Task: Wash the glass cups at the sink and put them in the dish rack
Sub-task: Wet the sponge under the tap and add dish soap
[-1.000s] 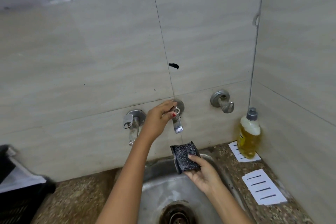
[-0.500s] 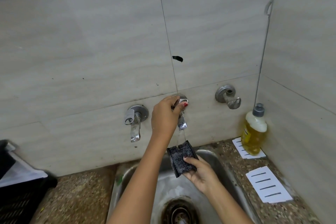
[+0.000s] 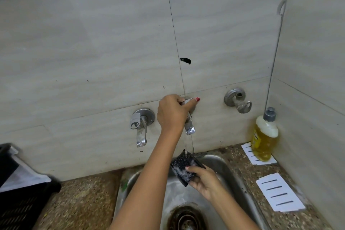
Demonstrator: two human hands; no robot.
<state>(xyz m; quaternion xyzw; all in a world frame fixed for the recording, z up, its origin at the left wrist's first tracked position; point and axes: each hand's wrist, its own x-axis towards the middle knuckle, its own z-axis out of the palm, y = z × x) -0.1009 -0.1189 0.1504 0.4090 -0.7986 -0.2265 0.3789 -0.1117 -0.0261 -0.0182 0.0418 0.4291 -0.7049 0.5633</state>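
Note:
My left hand grips the handle of the middle wall tap, thumb stretched along the top. A thin stream of water falls from its spout onto a black scrub pad. My right hand holds that pad by its lower edge over the steel sink, and white foam shows on the pad. The black dish rack sits at the far left on the counter. No glass cup is in view.
A second tap hangs left of the middle one, and a bare wall fitting sits to the right. A yellow dish soap bottle stands in the right corner on a white paper card. Another white card lies nearer. The drain is below.
My left hand has turned on the tap handle and water now runs onto the pad. The pad has tilted under the stream and the view has dropped slightly toward the sink.

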